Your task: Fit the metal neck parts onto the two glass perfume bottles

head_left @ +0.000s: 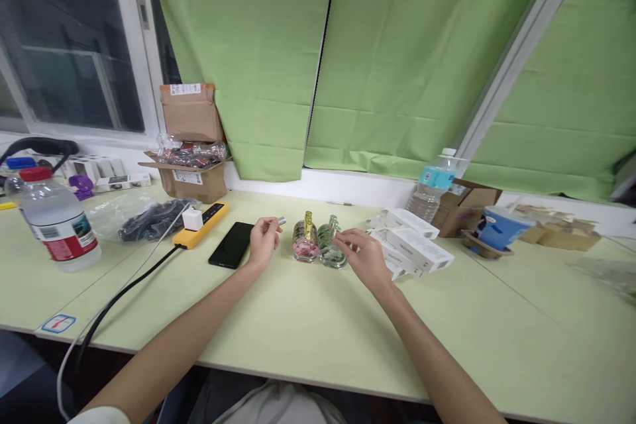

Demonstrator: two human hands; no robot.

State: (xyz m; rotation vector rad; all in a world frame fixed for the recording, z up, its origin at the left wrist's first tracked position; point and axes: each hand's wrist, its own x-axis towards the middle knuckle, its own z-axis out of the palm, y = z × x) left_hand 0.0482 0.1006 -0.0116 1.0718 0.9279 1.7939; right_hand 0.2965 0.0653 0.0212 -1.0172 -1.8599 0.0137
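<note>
My left hand (264,242) is closed, pinching a small silver cap (281,220) between thumb and fingertips above the table. To its right stand several clear glass perfume bottles in two close rows. Those on the left have pink at the base and gold spray tops, the front pink bottle (305,248) being plainest. On the right are bottles with green in them and silver tops. My right hand (365,255) has its thumb and forefinger closed at the upper right side of the front green bottle (332,253); the exact contact is partly hidden.
A black phone (231,245) and a yellow power strip (201,225) lie to the left, with cables running off the table edge. White boxes (415,248) are piled beside my right hand. Water bottles (59,222), a blue tub (501,228) and cardboard boxes (191,182) stand farther out.
</note>
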